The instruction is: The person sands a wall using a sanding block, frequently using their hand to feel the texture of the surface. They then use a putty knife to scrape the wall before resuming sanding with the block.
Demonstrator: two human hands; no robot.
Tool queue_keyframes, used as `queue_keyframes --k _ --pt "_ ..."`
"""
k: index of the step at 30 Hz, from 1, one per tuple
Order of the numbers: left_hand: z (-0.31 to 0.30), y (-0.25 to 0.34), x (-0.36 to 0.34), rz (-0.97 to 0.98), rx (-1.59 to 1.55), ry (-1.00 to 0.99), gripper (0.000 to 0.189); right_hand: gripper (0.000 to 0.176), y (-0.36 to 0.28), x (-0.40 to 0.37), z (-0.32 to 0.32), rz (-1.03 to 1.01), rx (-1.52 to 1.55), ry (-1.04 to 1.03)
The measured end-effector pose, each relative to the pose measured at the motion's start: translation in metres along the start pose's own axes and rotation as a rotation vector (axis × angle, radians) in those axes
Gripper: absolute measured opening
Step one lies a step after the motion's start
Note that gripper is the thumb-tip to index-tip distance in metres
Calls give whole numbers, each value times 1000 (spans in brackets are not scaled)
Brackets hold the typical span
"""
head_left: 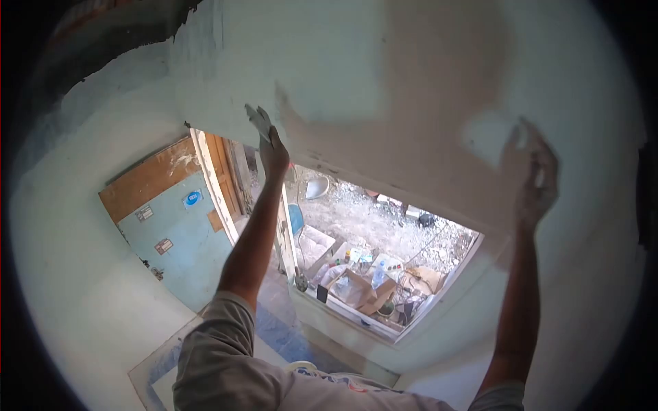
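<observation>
Both arms reach up toward a pale green wall (329, 75). My left hand (272, 147) is raised near the upper left corner of the window opening, its fingers around a thin, light grey flat piece (258, 123). My right hand (538, 171) is lifted near the wall at the right, fingers curled with the thumb and fingertips close together; what it holds, if anything, I cannot make out. Shadows of the arms and head fall on the wall between the hands.
Below is a window opening with a white frame (439, 301). Beyond it lie a cardboard box (363, 291), a plastic bottle (378, 274) and rubble (384, 226). A light blue door (171, 240) with stickers stands at the left. The wall edge at top left is broken.
</observation>
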State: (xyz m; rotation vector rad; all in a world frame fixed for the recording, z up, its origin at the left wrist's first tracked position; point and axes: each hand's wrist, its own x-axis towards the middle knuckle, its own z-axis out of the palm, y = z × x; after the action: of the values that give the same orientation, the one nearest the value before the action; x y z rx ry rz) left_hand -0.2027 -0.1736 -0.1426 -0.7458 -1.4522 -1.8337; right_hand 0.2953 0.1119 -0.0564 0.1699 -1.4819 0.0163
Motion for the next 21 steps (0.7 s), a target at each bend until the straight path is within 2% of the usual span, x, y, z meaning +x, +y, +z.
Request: queue_keyframes --k 1,2,3,5,6,7,8,9,10,12,14,15,17,18,20,21 --pt "9 11 16 8 -5 11 58 34 31 15 -23 -244 -213 -5" --pt "12 32 31 -81 83 -87 58 34 47 31 -39 -261 -204 1" --pt "17 45 48 -165 169 -176 59 36 58 46 -51 -486 -606 2" --pt "51 10 82 68 269 -129 63 41 62 58 -53 -439 -869 11" --pt "65 8 89 165 185 -184 66 41 59 53 -50 -456 -860 26" --pt "81 3 99 174 175 -163 66 45 54 50 -46 -412 -992 -28" --pt "100 -5 108 205 437 -101 65 49 53 48 -43 -364 -1128 -84" --pt "117 -10 116 225 701 -42 65 49 55 48 -40 -379 -1132 -77" --pt "121 0 124 243 824 -56 65 51 59 45 -40 -339 -1102 -61" --pt "131 16 157 442 554 37 67 53 63 44 -40 -312 -1079 -47" --pt "154 49 206 409 472 109 72 55 63 44 -40 -248 -1155 -93" --pt "162 102 219 329 431 116 73 55 67 44 -42 -252 -1162 -87" --pt "207 161 249 448 450 115 73 57 69 44 -43 -302 -1195 -97" --pt "234 183 243 691 618 232 69 57 69 44 -45 -309 -1189 -94" --pt "243 229 216 1019 622 269 61 59 74 44 -50 -336 -1212 -124" --pt "243 215 232 1056 574 316 59 62 79 43 -54 -340 -1249 -139"
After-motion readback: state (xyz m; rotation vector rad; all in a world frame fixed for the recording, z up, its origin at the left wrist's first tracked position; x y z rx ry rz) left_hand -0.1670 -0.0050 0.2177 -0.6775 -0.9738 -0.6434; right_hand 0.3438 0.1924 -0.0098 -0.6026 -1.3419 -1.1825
